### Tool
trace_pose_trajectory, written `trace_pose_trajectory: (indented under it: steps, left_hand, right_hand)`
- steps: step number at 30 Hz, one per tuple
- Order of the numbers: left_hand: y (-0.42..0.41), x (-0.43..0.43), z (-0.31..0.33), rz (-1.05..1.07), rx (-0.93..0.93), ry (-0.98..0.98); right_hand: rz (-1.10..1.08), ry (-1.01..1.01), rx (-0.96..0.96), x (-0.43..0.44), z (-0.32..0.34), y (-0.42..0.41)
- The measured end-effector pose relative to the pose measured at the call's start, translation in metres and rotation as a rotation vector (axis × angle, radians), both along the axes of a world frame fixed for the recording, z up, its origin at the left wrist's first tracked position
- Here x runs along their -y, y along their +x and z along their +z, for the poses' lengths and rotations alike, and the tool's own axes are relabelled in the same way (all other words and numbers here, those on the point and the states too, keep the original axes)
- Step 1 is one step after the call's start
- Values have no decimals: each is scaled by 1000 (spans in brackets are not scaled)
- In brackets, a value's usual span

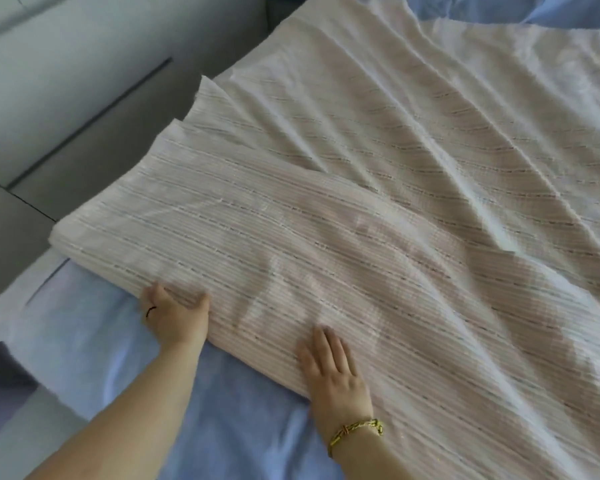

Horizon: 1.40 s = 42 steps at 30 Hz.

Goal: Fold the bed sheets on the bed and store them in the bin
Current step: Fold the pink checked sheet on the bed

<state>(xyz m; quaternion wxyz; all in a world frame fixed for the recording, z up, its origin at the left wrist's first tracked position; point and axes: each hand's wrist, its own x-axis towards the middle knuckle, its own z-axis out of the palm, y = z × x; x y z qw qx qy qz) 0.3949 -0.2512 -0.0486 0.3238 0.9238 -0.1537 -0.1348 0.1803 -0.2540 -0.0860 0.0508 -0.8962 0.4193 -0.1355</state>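
My R hand (pixel 329 362), gold bracelet (pixel 357 430) at the wrist, presses flat w/ fingers together on the striped sheet (pixel 378 209) near its front edge. My L hand (pixel 175 317) pinches that edge, thumb on top, fingers tucked under. Sheet lies folded & creased across the blue-covered bed (pixel 239 427), grey panels (pixel 66 81) beyond.

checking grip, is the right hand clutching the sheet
No, the right hand lies flat on the sheet with its fingers straight.
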Motion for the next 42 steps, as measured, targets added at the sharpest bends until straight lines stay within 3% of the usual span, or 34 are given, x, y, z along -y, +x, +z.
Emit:
trace_pose_trajectory:
  steps: [3,6,10,13,15,19,24,33,42]
  left_hand:
    - [74,7,-3,194,-71,-65]
    - [144,13,-11,349,-268,-64]
    - [170,22,-11,492,-598,-386]
    - [179,23,-10,444,-853,-577]
    - [186,19,-8,397,-921,-625]
    - [191,3,6,320,-921,-669]
    - [203,-46,21,430,-833,-667]
    - [198,-152,31,430,-727,-627]
    - [180,-178,44,435,-703,-588]
  right_hand:
    - [-1,-63,29,-1,-2,67]
    - [-51,-38,25,6,2,114]
    - [-131,-100,-9,18,-3,132]
    - [-157,-131,-23,29,-1,135]
    - [-151,-148,-6,31,7,137]
    - [-86,-126,37,19,25,132]
    - [60,-17,53,-13,42,138]
    - [146,-75,64,-101,63,136]
    - [190,109,13,-131,46,99]
